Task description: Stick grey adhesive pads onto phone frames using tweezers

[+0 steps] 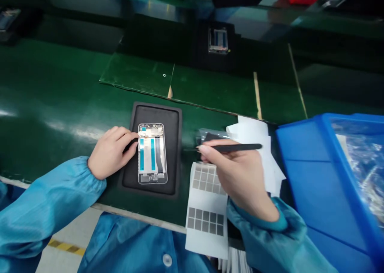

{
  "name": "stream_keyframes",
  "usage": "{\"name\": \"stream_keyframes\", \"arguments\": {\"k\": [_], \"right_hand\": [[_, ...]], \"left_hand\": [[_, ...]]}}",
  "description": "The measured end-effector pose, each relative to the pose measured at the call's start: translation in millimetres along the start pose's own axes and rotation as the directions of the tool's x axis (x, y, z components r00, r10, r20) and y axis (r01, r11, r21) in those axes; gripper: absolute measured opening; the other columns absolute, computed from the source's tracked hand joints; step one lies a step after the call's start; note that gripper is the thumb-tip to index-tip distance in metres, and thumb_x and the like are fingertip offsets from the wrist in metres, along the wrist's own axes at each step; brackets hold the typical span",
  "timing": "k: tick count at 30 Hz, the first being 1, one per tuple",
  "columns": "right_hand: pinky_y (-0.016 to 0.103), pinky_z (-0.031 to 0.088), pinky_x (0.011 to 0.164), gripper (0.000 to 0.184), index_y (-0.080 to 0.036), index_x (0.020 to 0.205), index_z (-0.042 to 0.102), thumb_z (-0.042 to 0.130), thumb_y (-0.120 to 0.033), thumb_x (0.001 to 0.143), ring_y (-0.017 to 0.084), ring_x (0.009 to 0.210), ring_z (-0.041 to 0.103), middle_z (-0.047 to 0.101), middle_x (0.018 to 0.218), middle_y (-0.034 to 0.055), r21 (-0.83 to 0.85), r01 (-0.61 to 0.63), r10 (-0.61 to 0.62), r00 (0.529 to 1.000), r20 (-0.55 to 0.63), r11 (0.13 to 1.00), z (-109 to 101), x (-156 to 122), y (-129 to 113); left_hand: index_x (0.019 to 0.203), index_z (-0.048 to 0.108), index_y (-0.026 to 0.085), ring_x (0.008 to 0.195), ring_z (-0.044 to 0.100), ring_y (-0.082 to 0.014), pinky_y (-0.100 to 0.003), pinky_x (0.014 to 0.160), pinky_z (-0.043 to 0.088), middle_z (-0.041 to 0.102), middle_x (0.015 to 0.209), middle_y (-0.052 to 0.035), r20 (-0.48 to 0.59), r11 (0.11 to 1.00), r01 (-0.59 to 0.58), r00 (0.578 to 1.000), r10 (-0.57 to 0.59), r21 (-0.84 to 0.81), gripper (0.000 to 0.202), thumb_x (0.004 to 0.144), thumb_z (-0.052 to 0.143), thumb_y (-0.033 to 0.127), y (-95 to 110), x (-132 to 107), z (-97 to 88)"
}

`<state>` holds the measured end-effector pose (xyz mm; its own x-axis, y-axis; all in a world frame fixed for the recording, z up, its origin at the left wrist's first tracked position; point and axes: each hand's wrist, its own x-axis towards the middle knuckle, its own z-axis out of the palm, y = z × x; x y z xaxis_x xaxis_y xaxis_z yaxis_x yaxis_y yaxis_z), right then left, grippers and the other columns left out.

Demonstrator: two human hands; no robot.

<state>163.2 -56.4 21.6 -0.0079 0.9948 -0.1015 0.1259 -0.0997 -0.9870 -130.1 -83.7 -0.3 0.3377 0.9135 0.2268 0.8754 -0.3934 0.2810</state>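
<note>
A phone frame point(152, 154) with blue and white strips lies in a black foam tray point(175, 153) on the green belt. My left hand point(112, 151) rests beside it, fingers curled, thumb and forefinger touching the frame's upper left corner. My right hand point(240, 173) is closed on black tweezers point(231, 147), whose tips point left toward the tray. Under that hand lies a white sheet of small grey square stickers point(207, 209).
A blue plastic bin point(318, 173) with clear bags stands at the right. White paper sheets point(255, 135) lie behind my right hand. Another phone frame on a black tray point(218, 41) sits farther up the green conveyor point(60, 93). The table edge runs along the bottom.
</note>
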Motion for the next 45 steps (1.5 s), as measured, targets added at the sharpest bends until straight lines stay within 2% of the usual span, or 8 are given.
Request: {"name": "stream_keyframes", "arguments": {"k": [5, 7, 10, 18, 28, 45], "right_hand": [[0.026, 0.055, 0.049, 0.02, -0.015, 0.078, 0.076, 0.084, -0.033, 0.072, 0.014, 0.053, 0.064, 0.069, 0.06, 0.0016, 0.019, -0.054, 0.051, 0.987, 0.15, 0.998, 63.7, 25.4, -1.4], [0.025, 0.056, 0.05, 0.022, -0.015, 0.077, 0.076, 0.085, -0.033, 0.07, 0.014, 0.054, 0.064, 0.069, 0.061, 0.0013, 0.043, -0.08, 0.071, 0.982, 0.176, 0.996, 79.5, 34.7, 3.7], [0.025, 0.054, 0.051, 0.019, -0.015, 0.076, 0.076, 0.085, -0.031, 0.07, 0.013, 0.053, 0.063, 0.069, 0.06, 0.0006, 0.024, -0.094, 0.088, 0.979, 0.183, 0.995, 90.4, 42.0, 10.4], [0.027, 0.056, 0.054, 0.02, -0.015, 0.081, 0.076, 0.082, -0.033, 0.074, 0.016, 0.057, 0.067, 0.074, 0.067, 0.0029, -0.104, -0.072, 0.091, 0.977, 0.192, 0.992, 91.1, 41.9, 11.4], [0.026, 0.057, 0.058, 0.019, -0.016, 0.081, 0.076, 0.082, -0.033, 0.076, 0.015, 0.061, 0.069, 0.075, 0.073, 0.003, -0.134, -0.072, 0.099, 0.973, 0.207, 0.988, 90.5, 44.2, 12.8], [0.027, 0.056, 0.057, 0.022, -0.015, 0.082, 0.075, 0.082, -0.035, 0.075, 0.016, 0.06, 0.068, 0.074, 0.072, 0.0031, -0.138, -0.082, 0.11, 0.972, 0.208, 0.987, 91.4, 43.2, 9.9]], "left_hand": [[0.119, 0.061, 0.017, 0.093, 0.059, -0.0247, -0.041, 0.081, 0.051, 0.065, 0.101, -0.0099, -0.043, 0.997, 0.02, 0.999, -0.023, -0.072, 0.027, 0.097, 0.051, 0.028, -1.9, -1.3, 15.6], [0.12, 0.06, 0.016, 0.092, 0.058, -0.0249, -0.041, 0.08, 0.051, 0.063, 0.1, -0.0106, -0.059, 0.996, 0.017, 0.998, -0.022, -0.088, 0.028, 0.097, 0.051, 0.028, -2.4, -1.3, 18.0], [0.119, 0.061, 0.014, 0.09, 0.057, -0.0252, -0.041, 0.078, 0.052, 0.061, 0.1, -0.0115, -0.081, 0.996, 0.004, 0.997, -0.011, -0.093, 0.028, 0.096, 0.051, 0.027, -2.8, -1.4, 20.3], [0.117, 0.062, 0.016, 0.091, 0.058, -0.0257, -0.041, 0.077, 0.053, 0.059, 0.1, -0.0111, -0.054, 0.994, 0.011, 0.998, -0.017, -0.106, 0.027, 0.097, 0.048, 0.027, -1.3, 0.8, 23.1], [0.117, 0.063, 0.011, 0.09, 0.058, -0.0259, -0.041, 0.076, 0.054, 0.058, 0.099, -0.0116, -0.058, 0.996, -0.005, 0.998, 0.0, -0.091, 0.028, 0.096, 0.05, 0.024, -1.5, 1.0, 23.1], [0.116, 0.064, 0.011, 0.089, 0.058, -0.0256, -0.04, 0.074, 0.054, 0.057, 0.099, -0.011, -0.073, 0.997, -0.02, 0.997, 0.014, -0.08, 0.027, 0.095, 0.052, 0.022, -0.9, 1.9, 22.4]]}}
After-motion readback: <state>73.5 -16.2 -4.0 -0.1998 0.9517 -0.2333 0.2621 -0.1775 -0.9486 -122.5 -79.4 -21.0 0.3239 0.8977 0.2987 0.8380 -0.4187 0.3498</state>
